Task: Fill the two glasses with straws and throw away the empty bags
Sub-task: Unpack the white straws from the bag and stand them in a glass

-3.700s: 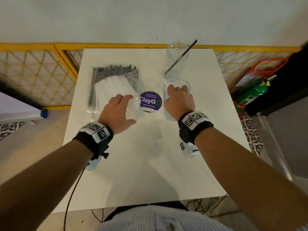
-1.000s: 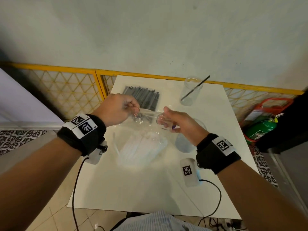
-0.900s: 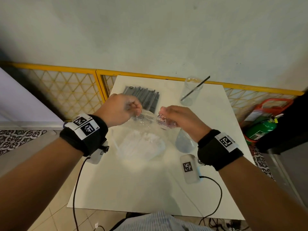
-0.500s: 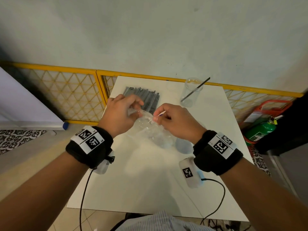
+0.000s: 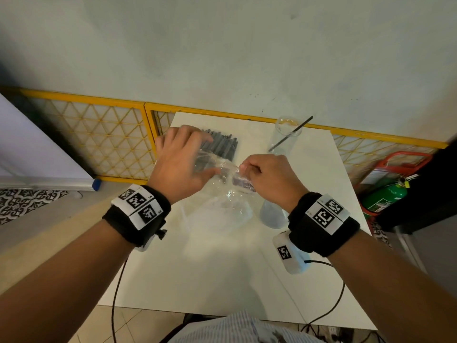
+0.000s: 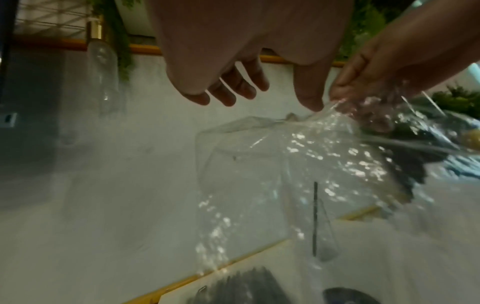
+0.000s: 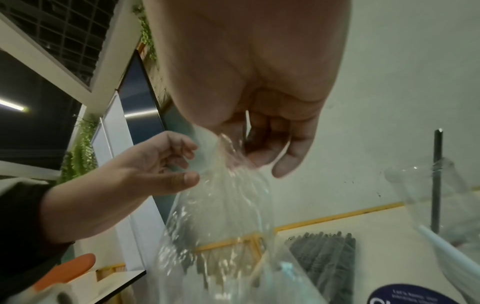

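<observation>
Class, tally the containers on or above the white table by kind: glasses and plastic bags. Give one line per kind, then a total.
Glasses: 2, the far glass and the near glass.
Plastic bags: 2, the clear bag pinched by the right hand, and the bag of black straws lying on the table.
Total: 4

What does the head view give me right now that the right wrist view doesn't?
Head only: the near glass on the white table beside the right wrist, and both wristbands.

Right wrist only: the underside of the right hand, fingers curled on the gathered top of the clear bag.

Both: the left hand at the bag, the dark straw pack, and the far glass holding one dark straw.
</observation>
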The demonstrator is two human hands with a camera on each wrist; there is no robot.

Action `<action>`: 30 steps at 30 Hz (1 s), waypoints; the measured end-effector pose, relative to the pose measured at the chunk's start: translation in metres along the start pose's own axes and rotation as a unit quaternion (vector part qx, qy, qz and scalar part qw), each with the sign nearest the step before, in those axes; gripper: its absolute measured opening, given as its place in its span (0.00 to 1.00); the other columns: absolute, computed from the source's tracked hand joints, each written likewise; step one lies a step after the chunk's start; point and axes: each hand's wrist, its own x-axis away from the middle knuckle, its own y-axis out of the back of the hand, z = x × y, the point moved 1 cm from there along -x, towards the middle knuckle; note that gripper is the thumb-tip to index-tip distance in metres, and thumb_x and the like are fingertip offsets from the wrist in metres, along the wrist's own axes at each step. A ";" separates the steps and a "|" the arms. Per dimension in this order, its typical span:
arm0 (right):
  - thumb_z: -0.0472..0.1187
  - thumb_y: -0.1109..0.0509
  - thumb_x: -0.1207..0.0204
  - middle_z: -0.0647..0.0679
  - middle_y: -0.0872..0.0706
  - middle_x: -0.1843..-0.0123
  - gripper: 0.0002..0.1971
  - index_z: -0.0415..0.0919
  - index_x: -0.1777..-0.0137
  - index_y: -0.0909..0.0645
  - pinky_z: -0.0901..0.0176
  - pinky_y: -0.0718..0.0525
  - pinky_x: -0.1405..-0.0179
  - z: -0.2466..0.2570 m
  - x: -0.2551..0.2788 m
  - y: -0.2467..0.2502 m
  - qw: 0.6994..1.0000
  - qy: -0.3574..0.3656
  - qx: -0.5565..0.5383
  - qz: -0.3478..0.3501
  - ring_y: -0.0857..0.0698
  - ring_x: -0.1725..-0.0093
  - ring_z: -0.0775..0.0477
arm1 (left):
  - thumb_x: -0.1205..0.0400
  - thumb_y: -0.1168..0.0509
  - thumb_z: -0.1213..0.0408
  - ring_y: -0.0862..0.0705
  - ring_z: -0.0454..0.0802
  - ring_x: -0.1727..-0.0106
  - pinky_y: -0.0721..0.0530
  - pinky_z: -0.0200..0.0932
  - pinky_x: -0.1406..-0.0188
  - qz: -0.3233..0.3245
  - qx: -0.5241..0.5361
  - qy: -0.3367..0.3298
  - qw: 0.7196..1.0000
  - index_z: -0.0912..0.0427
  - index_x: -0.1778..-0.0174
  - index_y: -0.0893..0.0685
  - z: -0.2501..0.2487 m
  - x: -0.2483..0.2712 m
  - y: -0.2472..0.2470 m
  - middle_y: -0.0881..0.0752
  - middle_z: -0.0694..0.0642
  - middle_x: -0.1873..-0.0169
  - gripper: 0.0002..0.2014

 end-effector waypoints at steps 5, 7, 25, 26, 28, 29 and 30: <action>0.41 0.42 0.17 0.44 0.09 0.60 0.13 0.45 0.56 0.15 0.43 0.12 0.59 -0.004 -0.005 -0.008 0.997 0.010 -0.012 -0.081 0.12 0.64 0.38 | 0.28 0.30 0.33 0.27 0.53 0.34 0.40 0.47 0.45 0.091 -0.009 0.034 0.995 0.45 0.32 0.21 -0.015 -0.005 -0.029 0.19 0.48 0.39 0.32; 0.43 0.43 0.16 0.43 0.11 0.65 0.13 0.43 0.53 0.17 0.45 0.14 0.66 -0.006 -0.003 -0.011 0.994 0.035 0.007 -0.099 0.15 0.70 0.36 | 0.28 0.29 0.36 0.21 0.53 0.40 0.30 0.48 0.45 0.085 0.052 0.086 0.991 0.50 0.38 0.21 -0.016 -0.008 -0.033 0.17 0.50 0.44 0.29; 0.46 0.30 0.18 0.44 0.10 0.65 0.11 0.37 0.56 0.20 0.56 0.12 0.62 -0.008 0.009 0.011 0.966 -0.083 -0.236 0.063 0.12 0.67 0.50 | 0.20 0.29 0.72 0.23 0.46 0.68 0.25 0.39 0.66 0.154 0.579 0.253 0.760 0.62 0.52 0.10 -0.037 -0.004 -0.049 0.17 0.61 0.64 0.04; 0.47 0.28 0.20 0.45 0.10 0.66 0.11 0.39 0.53 0.19 0.58 0.11 0.63 -0.007 0.010 0.013 0.983 -0.071 -0.163 0.053 0.11 0.69 0.52 | 0.21 0.28 0.74 0.22 0.43 0.70 0.24 0.38 0.66 0.142 0.560 0.255 0.775 0.64 0.52 0.10 -0.035 -0.004 -0.049 0.15 0.58 0.66 0.04; 0.50 0.29 0.20 0.47 0.10 0.66 0.10 0.46 0.45 0.19 0.57 0.11 0.63 -0.006 0.010 0.019 0.999 -0.010 0.026 0.034 0.12 0.69 0.51 | 0.23 0.26 0.74 0.16 0.40 0.70 0.20 0.35 0.64 0.123 0.534 0.251 0.798 0.68 0.55 0.11 -0.034 -0.002 -0.045 0.11 0.53 0.67 0.03; 0.52 0.32 0.18 0.48 0.11 0.66 0.09 0.49 0.44 0.18 0.55 0.12 0.62 -0.006 0.010 0.020 0.989 0.039 0.137 0.027 0.14 0.67 0.48 | 0.24 0.25 0.73 0.14 0.39 0.68 0.19 0.32 0.63 0.119 0.530 0.247 0.803 0.68 0.58 0.12 -0.035 -0.001 -0.043 0.10 0.51 0.68 0.03; 0.52 0.35 0.17 0.49 0.11 0.65 0.10 0.50 0.44 0.17 0.52 0.13 0.61 -0.004 0.010 0.019 0.972 0.077 0.220 0.019 0.15 0.66 0.46 | 0.24 0.24 0.73 0.14 0.38 0.69 0.18 0.30 0.63 0.116 0.527 0.244 0.805 0.67 0.61 0.13 -0.036 -0.001 -0.042 0.10 0.49 0.70 0.04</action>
